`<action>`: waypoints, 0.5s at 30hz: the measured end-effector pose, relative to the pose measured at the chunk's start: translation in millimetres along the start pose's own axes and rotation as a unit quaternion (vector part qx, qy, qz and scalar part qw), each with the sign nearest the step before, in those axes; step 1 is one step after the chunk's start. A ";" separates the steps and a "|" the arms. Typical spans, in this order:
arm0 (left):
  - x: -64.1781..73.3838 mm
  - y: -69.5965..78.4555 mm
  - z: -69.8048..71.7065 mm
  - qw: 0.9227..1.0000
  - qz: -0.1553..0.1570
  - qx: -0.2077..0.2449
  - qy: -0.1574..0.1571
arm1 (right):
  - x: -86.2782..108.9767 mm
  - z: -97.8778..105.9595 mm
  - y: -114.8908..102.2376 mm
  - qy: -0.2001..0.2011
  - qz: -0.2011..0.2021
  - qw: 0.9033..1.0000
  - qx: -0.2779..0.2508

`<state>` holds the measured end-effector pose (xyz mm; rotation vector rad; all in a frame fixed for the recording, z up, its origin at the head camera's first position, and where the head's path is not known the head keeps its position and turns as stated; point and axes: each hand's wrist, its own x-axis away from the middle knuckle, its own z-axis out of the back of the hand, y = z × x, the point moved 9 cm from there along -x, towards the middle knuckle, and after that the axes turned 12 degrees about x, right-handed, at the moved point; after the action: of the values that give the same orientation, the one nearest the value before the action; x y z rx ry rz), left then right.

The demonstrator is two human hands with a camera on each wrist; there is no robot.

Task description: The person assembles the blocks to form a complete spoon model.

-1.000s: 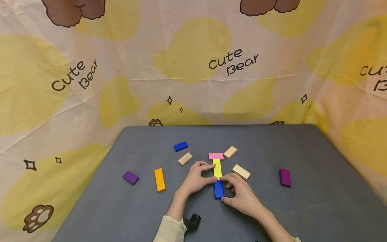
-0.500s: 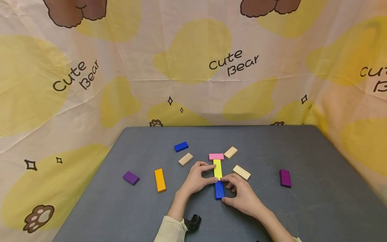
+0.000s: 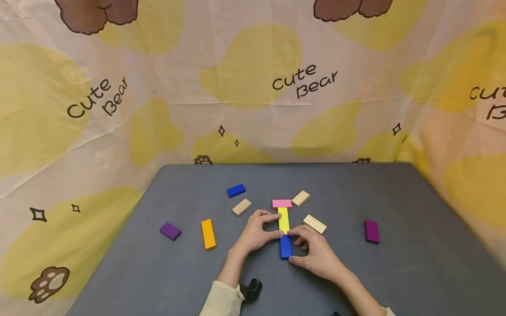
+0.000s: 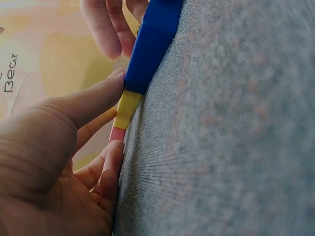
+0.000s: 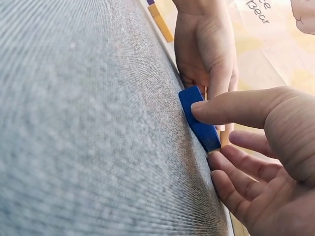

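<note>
Flat on the grey table, a pink block (image 3: pixel 282 203) lies crosswise at the far end of a yellow block (image 3: pixel 283 218). A blue block (image 3: pixel 286 248) continues the row toward the near side, end to end with the yellow one. My left hand (image 3: pixel 254 231) holds the yellow block from the left, thumb near the yellow-blue joint and index finger farther up. With its thumb on the near end and fingers by the joint, my right hand (image 3: pixel 316 253) holds the blue block. In the right wrist view, the thumb touches the end of the blue block (image 5: pixel 189 98).
Plain wooden blocks lie near the row, one (image 3: pixel 242 207) at left and others (image 3: pixel 301 199) at right. Farther left are a second blue block (image 3: pixel 236 190), an orange block (image 3: pixel 208 235) and a purple block (image 3: pixel 170 231). Another purple block (image 3: pixel 371 231) lies right. A printed curtain (image 3: pixel 245 87) surrounds the table.
</note>
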<state>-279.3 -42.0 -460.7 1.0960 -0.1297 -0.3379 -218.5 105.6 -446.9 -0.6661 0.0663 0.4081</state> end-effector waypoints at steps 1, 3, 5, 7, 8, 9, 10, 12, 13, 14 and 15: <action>0.1 -0.3 0.2 1.000 0.001 0.000 0.001 | -0.5 -0.5 0.1 -0.002 0.001 1.000 0.001; 0.5 -1.0 0.9 1.000 0.002 -0.004 0.004 | -1.0 -1.5 0.4 -0.005 0.003 1.000 0.002; 0.4 -0.8 1.2 1.000 0.001 -0.006 0.006 | -1.3 -1.5 0.5 -0.004 0.006 1.000 0.001; 0.1 0.0 0.7 1.000 -0.002 -0.008 0.005 | -1.1 -1.0 0.9 -0.003 0.005 1.000 0.001; -0.1 0.4 0.2 1.000 -0.003 -0.008 0.004 | -0.8 -0.6 1.2 -0.003 0.004 1.000 0.001; -0.2 0.7 -0.3 1.000 -0.003 -0.008 0.003 | -0.5 -0.4 1.5 -0.003 0.003 1.000 0.001; -0.4 0.9 -0.7 1.000 -0.004 -0.008 0.001 | -0.4 -0.2 1.9 -0.003 0.001 1.000 0.000; -0.4 1.3 -1.0 1.000 -0.003 -0.007 0.001 | -0.4 0.0 2.4 -0.005 -0.003 1.000 0.001; -0.3 1.5 -0.9 1.000 -0.002 -0.006 0.002 | -0.5 0.1 2.6 -0.006 -0.005 1.000 0.001; -0.3 1.5 -0.8 1.000 -0.001 -0.006 0.002 | -0.6 0.3 2.8 -0.006 -0.006 1.000 0.001; -0.5 1.9 -0.6 1.000 -0.002 -0.006 0.003 | -0.8 0.5 3.0 -0.007 -0.008 1.000 0.002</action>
<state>-279.2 -40.6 -459.3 1.0845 -0.1206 -0.3388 -220.4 107.7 -448.1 -0.6604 0.0492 0.3972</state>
